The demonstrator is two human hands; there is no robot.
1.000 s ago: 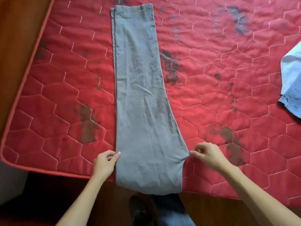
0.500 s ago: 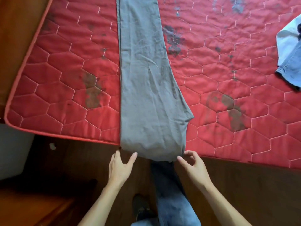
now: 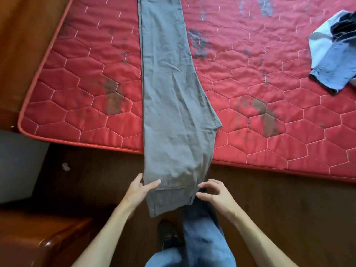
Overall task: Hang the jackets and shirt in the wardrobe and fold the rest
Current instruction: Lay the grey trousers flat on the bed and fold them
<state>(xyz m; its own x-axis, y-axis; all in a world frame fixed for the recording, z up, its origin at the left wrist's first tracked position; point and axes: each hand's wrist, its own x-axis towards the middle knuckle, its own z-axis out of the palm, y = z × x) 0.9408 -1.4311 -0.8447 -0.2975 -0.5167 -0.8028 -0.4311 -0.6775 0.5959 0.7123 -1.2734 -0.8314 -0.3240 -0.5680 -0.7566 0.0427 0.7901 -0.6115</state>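
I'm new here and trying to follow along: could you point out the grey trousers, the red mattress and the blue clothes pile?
grey trousers point(image 3: 173, 105): head view, mid-leg fabric.
red mattress point(image 3: 289, 122): head view, bare quilted top.
blue clothes pile point(image 3: 336, 71): head view, denim piece.

Soft, even daylight; the floor point(image 3: 269, 218) lies dim. Wide-angle lens bends the mattress point(image 3: 86, 105) edges; slight softness throughout.
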